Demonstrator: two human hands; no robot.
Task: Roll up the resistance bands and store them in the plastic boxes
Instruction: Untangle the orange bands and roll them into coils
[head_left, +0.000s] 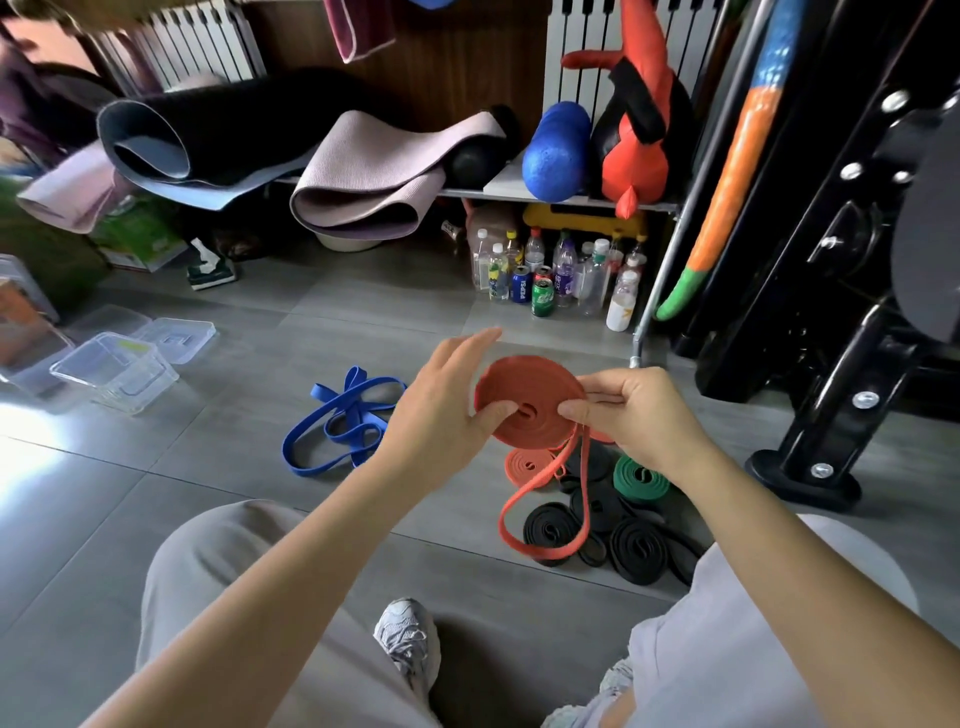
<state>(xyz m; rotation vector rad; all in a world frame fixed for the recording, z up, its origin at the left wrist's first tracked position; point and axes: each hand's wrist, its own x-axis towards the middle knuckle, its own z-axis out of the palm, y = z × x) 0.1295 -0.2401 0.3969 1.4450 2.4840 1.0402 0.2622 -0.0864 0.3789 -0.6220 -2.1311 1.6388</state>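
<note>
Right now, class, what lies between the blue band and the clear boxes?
Nothing: in the head view, only bare floor separates the blue band from the boxes.

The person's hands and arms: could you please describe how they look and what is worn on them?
The left hand and right hand are ungloved, with no rings, watch or bracelets visible. Both forearms are bare; no sleeve reaches into view.

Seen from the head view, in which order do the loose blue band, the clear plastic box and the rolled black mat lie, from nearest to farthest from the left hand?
1. blue band: on the floor, just left of the left hand, which holds the red band.
2. clear plastic box: farther left on the floor.
3. black mat: on the shelf at the back left.
</note>
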